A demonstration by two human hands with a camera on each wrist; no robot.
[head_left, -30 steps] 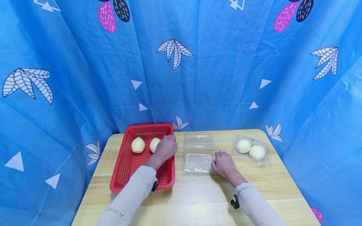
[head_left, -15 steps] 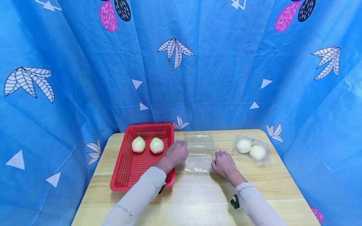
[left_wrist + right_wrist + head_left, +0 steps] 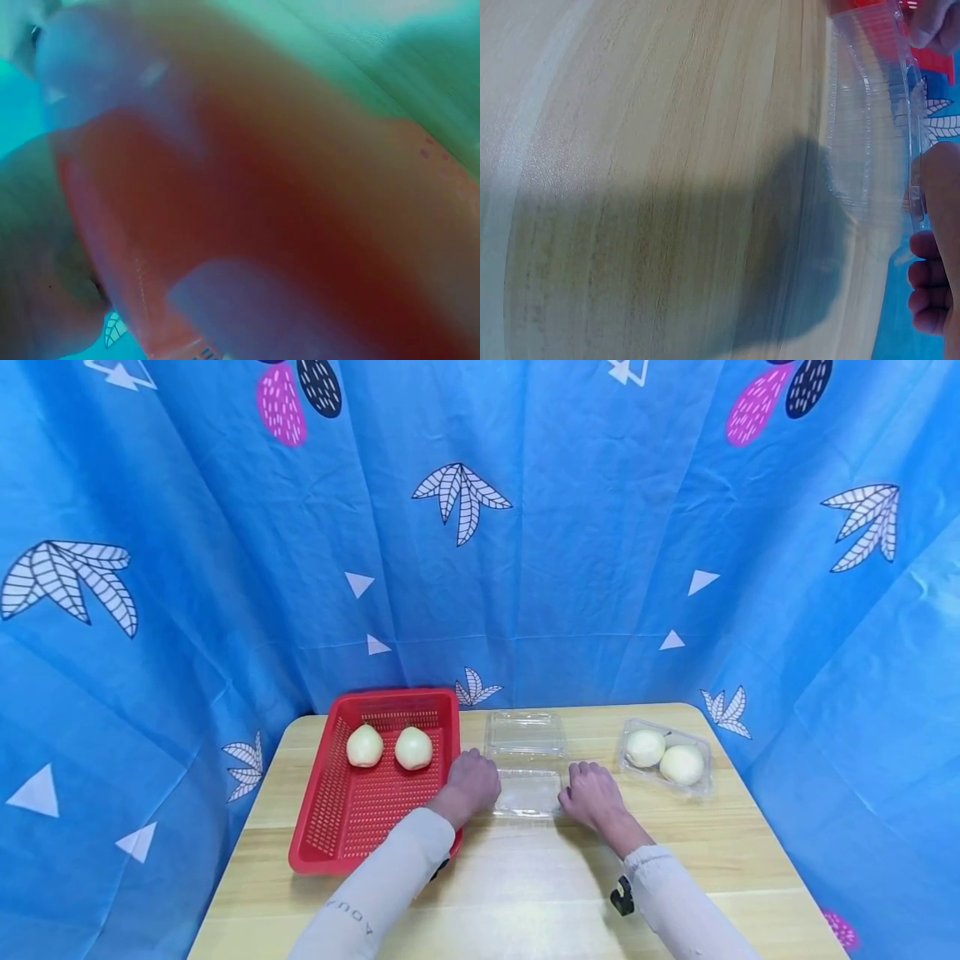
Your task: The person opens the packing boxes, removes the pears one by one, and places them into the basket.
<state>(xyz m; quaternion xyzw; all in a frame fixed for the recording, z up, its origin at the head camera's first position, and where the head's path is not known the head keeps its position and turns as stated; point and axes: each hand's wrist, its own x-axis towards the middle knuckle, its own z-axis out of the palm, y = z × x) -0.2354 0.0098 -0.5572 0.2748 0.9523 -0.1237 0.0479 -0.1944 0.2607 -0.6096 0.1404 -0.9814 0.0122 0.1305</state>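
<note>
An unfolded clear plastic clamshell box [image 3: 528, 793] lies between my two hands, its lid [image 3: 525, 732] laid back toward the curtain. At the box's left edge, beside the red basket, my left hand [image 3: 474, 783] holds the rim with bent fingers. The left wrist view is too blurred to show its fingertips. My right hand [image 3: 594, 797] pinches the opposite rim; in the right wrist view its other fingers [image 3: 928, 296] are curled below. Two pale yellow pears [image 3: 413, 748] sit in the red plastic basket [image 3: 302, 835].
A second clear box [image 3: 703, 783] with two pears [image 3: 682, 764] inside stands at the right of the wooden table [image 3: 525, 902]. A blue patterned curtain [image 3: 480, 593] hangs behind and along both sides.
My left hand has moved right and down from over the basket to the clear box's left edge, uncovering the second pear. The right hand has stayed at the box.
</note>
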